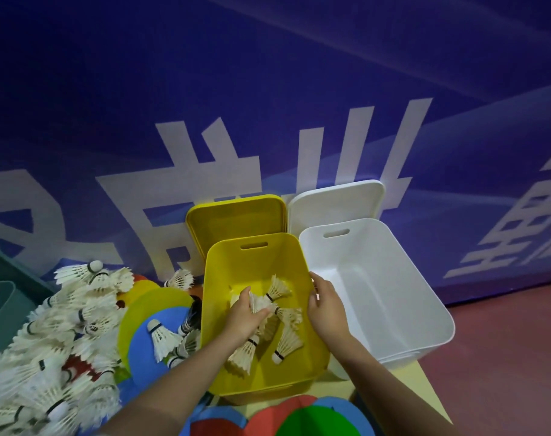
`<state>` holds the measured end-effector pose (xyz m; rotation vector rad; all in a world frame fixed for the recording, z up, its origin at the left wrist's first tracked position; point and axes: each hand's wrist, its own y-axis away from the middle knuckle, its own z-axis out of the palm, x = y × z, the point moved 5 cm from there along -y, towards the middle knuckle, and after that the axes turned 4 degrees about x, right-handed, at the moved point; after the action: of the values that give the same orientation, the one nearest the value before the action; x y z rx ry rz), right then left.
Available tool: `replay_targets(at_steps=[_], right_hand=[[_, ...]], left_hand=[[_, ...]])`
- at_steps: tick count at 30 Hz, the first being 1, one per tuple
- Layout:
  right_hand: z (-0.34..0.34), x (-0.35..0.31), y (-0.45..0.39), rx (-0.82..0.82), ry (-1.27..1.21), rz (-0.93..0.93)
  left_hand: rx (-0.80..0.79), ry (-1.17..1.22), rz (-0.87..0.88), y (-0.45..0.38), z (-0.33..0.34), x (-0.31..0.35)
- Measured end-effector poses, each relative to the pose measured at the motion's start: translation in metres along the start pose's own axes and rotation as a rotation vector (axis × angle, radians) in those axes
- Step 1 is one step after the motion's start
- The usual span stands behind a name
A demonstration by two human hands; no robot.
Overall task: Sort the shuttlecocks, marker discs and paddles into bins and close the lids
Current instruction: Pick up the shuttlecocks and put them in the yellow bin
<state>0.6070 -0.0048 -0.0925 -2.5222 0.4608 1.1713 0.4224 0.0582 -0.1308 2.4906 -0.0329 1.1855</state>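
Nearest, red, green and blue marker discs [302, 418] overlapped at the table's [425, 380] front edge, just below the yellow bin [223, 335]. To the left, a big heap of white shuttlecocks [51, 347] sprawled beside more discs [148, 313], yellow and blue, with a few shuttlecocks lying on them. The left hand [244, 316] reached down into the yellow bin, its fingers [258, 313] curled around a small bunch of shuttlecocks [260, 302] held just above the bin floor. Several loose shuttlecocks [286, 343] already lay inside, beside and under that hand. The right hand [326, 305] rested on the bin's right rim, fingers [315, 283] bent over the edge and gripping it, nothing else in them. Just right of it, touching, stood the white bin [425, 309], open, nothing visible inside. Behind each bin its lid stood propped against the wall: the yellow lid [236, 218] and the white lid [337, 201]. At far left a teal bin [0, 306] showed partly. Beyond was a blue wall [267, 73] with large white lettering.
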Motion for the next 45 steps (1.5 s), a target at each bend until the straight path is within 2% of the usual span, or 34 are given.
replay_targets(at_steps=[9,15,18,21,26,32,38,42,45], right_hand=[[0.002,0.008,-0.001,0.010,-0.042,0.001],[0.000,0.005,0.000,0.022,-0.014,0.002],[-0.001,0.002,-0.001,-0.032,0.034,0.047],[-0.002,-0.008,0.000,-0.083,0.159,0.014],[0.001,-0.057,0.020,0.114,0.087,0.023],[0.067,-0.150,0.076,-0.002,-0.137,-0.104],[0.155,-0.214,0.142,-0.207,-0.208,-0.101],[0.212,-0.227,0.174,-0.301,-0.068,-0.104],[0.245,-0.228,0.191,-0.305,0.073,-0.058]], left_hand=[[0.083,-0.155,-0.193,-0.034,-0.002,-0.020],[0.072,-0.115,0.007,-0.012,-0.018,-0.006],[0.074,-0.044,0.120,0.009,-0.040,0.010],[0.092,0.014,0.200,0.030,-0.075,0.018],[0.162,0.072,0.293,0.065,-0.147,0.005],[0.222,0.036,0.336,0.099,-0.212,-0.053],[0.287,0.057,0.355,0.133,-0.271,-0.120],[0.374,0.034,0.386,0.160,-0.314,-0.167],[0.422,0.016,0.343,0.175,-0.340,-0.206]])
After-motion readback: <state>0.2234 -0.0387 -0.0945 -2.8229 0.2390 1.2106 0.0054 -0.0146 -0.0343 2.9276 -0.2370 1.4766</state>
